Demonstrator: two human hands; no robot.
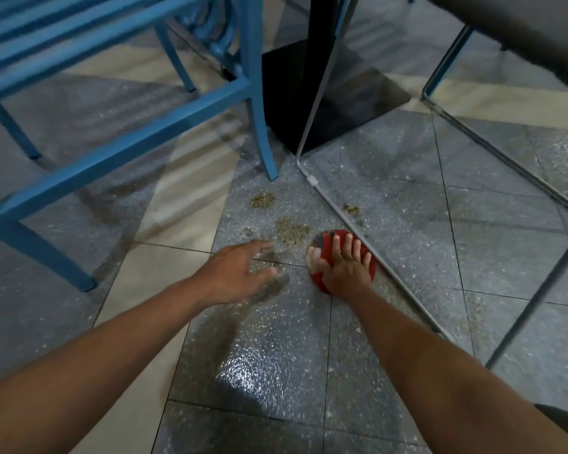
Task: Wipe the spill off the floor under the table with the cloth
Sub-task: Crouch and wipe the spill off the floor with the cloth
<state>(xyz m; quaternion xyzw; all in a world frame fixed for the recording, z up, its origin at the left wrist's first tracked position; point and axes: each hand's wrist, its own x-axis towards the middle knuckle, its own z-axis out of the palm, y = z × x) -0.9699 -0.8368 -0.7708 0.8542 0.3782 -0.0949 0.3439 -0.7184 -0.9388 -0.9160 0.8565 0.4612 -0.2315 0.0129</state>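
Observation:
A red cloth [325, 249], bunched into a ball, lies on the speckled grey floor tiles. My right hand [343, 268] presses down on it, with fingers spread over the top. Greenish-brown crumbly spill [291, 231] sits just beyond and left of the cloth, with a smaller patch [263, 199] farther off and another patch [351, 210] past a chair rail. My left hand [235, 271] hovers flat and open over the floor left of the cloth, holding nothing, near a smeared mark.
A blue metal chair [112, 93] stands at the left, with its front leg [264, 142] close to the spill. The black table base [325, 93] is behind. A grey wire-frame chair [374, 250] has a floor rail that runs right beside the cloth. The near tiles are glossy.

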